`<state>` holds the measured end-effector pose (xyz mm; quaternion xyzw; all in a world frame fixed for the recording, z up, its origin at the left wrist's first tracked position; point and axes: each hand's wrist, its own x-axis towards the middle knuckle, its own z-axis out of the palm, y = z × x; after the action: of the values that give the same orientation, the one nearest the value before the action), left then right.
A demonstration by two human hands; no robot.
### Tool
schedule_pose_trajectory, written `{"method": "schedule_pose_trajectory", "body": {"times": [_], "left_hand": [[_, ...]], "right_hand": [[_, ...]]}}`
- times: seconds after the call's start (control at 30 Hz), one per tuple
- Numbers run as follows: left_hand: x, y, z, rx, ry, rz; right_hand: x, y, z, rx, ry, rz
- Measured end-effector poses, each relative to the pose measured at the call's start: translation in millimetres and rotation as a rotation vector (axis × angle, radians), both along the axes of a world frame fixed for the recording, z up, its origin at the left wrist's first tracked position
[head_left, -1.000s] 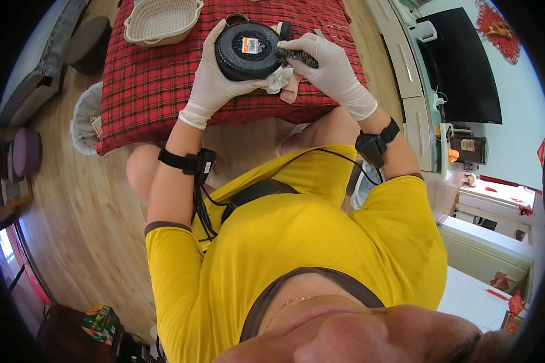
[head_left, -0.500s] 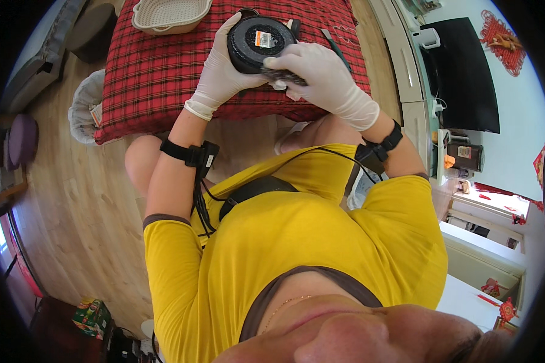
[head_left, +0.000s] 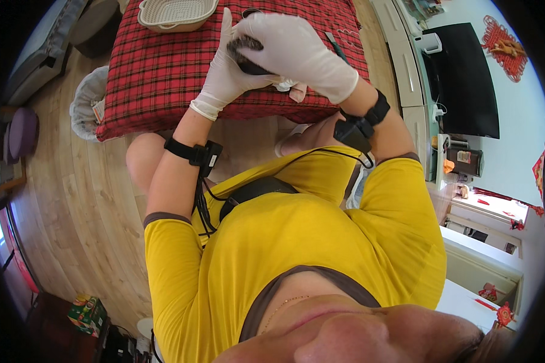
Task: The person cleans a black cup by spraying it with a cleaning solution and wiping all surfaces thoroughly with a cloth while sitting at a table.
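OK, red plaid cloth [head_left: 157,66], blk round obj [head_left: 255,68] held over its front edge.
L to R: beige basket [head_left: 178,24] on cloth; gloved L hand [head_left: 223,75], fingers spread, gripping obj's side; dk fuzzy scrubber [head_left: 246,43] over obj; gloved R hand [head_left: 293,48], fingers curled on scrubber, hiding most of obj; pink rag [head_left: 298,92] nr.

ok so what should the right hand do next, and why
Perhaps lift the right hand slightly to check the surface: it and the dark scrubber cover most of the round black object, which the left hand holds.
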<state>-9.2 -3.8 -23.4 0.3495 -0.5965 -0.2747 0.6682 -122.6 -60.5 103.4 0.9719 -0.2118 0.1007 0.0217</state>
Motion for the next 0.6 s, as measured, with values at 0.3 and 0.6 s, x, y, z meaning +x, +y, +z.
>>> {"method": "schedule_pose_trajectory", "body": {"times": [0.3, 0.6], "left_hand": [[0.4, 4.6, 8.4, 0.096, -0.021, 0.029], [-1.9, 4.3, 4.7, 0.118, 0.016, -0.008]], "right_hand": [[7.9, -53.0, 31.5, 0.343, 0.015, -0.177], [-40.6, -76.9, 26.3, 0.58, -0.034, -0.281]]}}
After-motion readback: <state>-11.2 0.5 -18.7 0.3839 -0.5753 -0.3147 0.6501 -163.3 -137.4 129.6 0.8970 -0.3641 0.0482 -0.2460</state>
